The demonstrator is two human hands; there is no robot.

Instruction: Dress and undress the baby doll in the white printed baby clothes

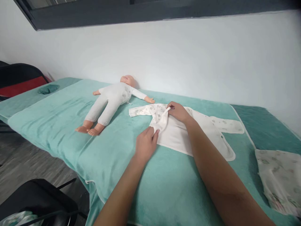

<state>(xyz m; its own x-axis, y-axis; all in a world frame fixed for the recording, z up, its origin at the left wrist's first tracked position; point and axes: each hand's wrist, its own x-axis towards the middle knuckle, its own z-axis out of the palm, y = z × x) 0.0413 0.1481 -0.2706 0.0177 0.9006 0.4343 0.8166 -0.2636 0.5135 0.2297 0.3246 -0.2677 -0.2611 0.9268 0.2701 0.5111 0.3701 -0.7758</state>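
A small white baby shirt with a faint print lies spread and opened out on the green cover. One sleeve points left and the other right. My left hand pinches the lower part of its left front panel. Higher up on the same panel, my right hand grips the edge, and the cloth between the hands is folded and slightly raised. A baby doll in a white outfit lies on its back to the left, arms spread, one hand close to the shirt's left sleeve.
The green cover drapes over a long table against a white wall. A folded printed cloth lies at the right. Black chairs stand at the near left and far left, and a dark window frame runs above.
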